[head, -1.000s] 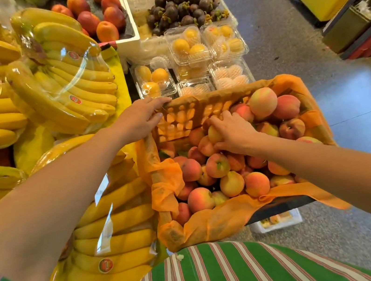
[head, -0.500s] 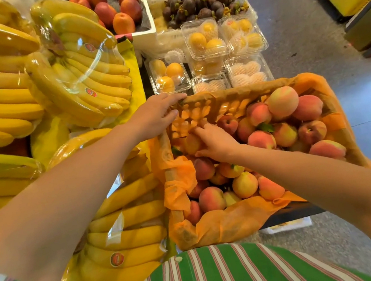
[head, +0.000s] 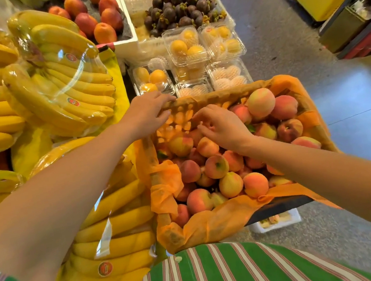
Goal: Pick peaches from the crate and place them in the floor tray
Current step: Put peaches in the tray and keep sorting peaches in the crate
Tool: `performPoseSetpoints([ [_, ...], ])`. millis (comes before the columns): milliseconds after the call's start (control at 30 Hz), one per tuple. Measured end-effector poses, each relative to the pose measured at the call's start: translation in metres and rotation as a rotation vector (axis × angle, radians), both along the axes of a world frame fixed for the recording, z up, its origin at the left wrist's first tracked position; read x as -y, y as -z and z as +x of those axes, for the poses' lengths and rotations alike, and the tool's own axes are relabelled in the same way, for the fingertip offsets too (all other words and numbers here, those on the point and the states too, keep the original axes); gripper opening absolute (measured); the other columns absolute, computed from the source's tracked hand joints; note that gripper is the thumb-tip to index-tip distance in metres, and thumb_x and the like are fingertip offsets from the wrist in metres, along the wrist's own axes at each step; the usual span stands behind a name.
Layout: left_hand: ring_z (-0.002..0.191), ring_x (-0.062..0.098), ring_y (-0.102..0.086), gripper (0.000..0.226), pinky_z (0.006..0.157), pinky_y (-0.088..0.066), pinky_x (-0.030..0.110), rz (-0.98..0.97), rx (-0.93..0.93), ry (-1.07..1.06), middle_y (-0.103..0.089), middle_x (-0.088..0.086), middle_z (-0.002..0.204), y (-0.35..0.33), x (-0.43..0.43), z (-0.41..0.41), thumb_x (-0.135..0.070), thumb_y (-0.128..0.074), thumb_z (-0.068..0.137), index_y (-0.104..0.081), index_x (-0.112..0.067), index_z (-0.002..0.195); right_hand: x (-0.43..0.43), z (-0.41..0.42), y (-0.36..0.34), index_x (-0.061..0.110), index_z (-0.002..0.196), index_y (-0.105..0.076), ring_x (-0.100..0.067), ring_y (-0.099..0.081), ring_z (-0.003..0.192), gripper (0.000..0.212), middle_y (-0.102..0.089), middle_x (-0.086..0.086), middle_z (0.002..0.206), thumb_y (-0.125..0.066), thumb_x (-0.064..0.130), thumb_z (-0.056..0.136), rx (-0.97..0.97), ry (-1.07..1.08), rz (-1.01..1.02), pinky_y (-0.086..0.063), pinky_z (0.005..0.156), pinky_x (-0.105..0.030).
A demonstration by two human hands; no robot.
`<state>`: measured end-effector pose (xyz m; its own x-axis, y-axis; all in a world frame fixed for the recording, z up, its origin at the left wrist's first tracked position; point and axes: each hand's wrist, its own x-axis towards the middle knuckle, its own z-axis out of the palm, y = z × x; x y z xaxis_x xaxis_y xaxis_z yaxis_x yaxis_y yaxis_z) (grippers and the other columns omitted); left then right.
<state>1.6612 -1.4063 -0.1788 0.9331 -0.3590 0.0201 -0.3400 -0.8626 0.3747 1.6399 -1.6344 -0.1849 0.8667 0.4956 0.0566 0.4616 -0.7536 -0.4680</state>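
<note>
At left, smooth yellow bananas [head: 60, 87] lie in glossy clear film. Just beside them the left hand [head: 148, 114] rests on the far left rim of the crate [head: 181, 119], its fingers [head: 165, 99] nearly straight and gripping nothing. The crate, lattice-walled and lined with crinkled orange fabric [head: 217, 220], holds the peaches [head: 216, 167], round, matte, blushed pink over yellow and heaped highest at far right; the right hand [head: 220, 127] sits over those by the far wall, fingers curled downward and touching fruit, though whether they hold one cannot be told.
</note>
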Motion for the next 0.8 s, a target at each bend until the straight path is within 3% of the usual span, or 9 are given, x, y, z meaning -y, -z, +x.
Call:
performPoseSetpoints([
  [133,0.120,0.029,-0.048,0.045,0.097,-0.040,0.040,0.053,-0.037,0.086,-0.053,0.009,0.130,-0.005,0.026,0.008,-0.031,-0.049,0.096,-0.043,-0.022,0.140,0.048,0.007,-0.023,0.012,0.109,-0.063,-0.026,-0.054,0.103,0.026,-0.059,-0.009,0.112,-0.061,0.017,0.083,0.219,0.177,-0.012,-0.047,0.085,-0.042],
  [267,0.124,0.027,-0.046,0.052,0.101,-0.039,0.040,0.058,-0.091,0.097,-0.047,0.007,0.139,-0.007,0.038,0.010,-0.034,-0.050,0.096,-0.036,-0.020,0.144,0.090,0.014,-0.026,0.018,0.127,-0.052,-0.033,-0.040,0.126,0.048,-0.044,-0.010,0.139,-0.066,0.027,0.082,0.210,0.343,-0.320,-0.037,0.096,-0.050],
  [367,0.125,0.026,-0.045,0.053,0.100,-0.039,0.039,0.035,-0.115,0.102,-0.045,0.007,0.141,-0.006,0.037,0.009,-0.032,-0.049,0.097,-0.033,-0.021,0.146,0.101,0.019,-0.024,0.020,0.132,-0.049,-0.035,-0.043,0.121,0.059,-0.045,-0.013,0.133,-0.073,0.028,0.079,0.090,0.353,-0.354,-0.040,0.088,-0.043],
  [467,0.127,0.027,-0.044,0.053,0.099,-0.038,0.038,0.008,-0.136,0.108,-0.044,0.007,0.143,-0.006,0.034,0.009,-0.030,-0.049,0.097,-0.032,-0.021,0.147,0.101,0.023,-0.028,0.018,0.126,-0.054,-0.033,-0.044,0.118,0.056,-0.048,-0.012,0.124,-0.076,0.024,0.075,0.079,0.351,-0.283,-0.040,0.087,-0.039],
  [600,0.123,0.028,-0.047,0.053,0.095,-0.042,0.039,0.010,-0.113,0.113,-0.047,0.007,0.139,-0.003,0.028,0.007,-0.030,-0.049,0.097,-0.033,-0.024,0.146,0.086,0.015,-0.035,0.011,0.122,-0.057,-0.028,-0.050,0.110,0.058,-0.054,-0.012,0.115,-0.078,0.029,0.071,0.138,0.237,-0.061,-0.042,0.091,-0.035],
  [733,0.122,0.029,-0.048,0.053,0.095,-0.041,0.040,0.047,-0.050,0.084,-0.049,0.009,0.138,-0.001,0.015,0.002,-0.028,-0.051,0.096,-0.035,-0.021,0.146,0.041,-0.008,-0.028,0.009,0.125,-0.054,-0.018,-0.053,0.114,0.064,-0.058,-0.008,0.122,-0.081,0.035,0.073,-0.033,-0.032,0.073,-0.041,0.093,-0.023],
  [800,0.120,0.030,-0.049,0.051,0.094,-0.041,0.039,0.065,0.018,0.084,-0.052,0.010,0.134,0.001,0.008,-0.002,-0.027,-0.051,0.096,-0.038,-0.019,0.145,0.017,-0.019,-0.012,0.008,0.125,-0.054,-0.019,-0.054,0.114,0.065,-0.059,-0.008,0.123,-0.082,0.035,0.073,-0.107,-0.126,0.049,-0.043,0.093,-0.027],
])
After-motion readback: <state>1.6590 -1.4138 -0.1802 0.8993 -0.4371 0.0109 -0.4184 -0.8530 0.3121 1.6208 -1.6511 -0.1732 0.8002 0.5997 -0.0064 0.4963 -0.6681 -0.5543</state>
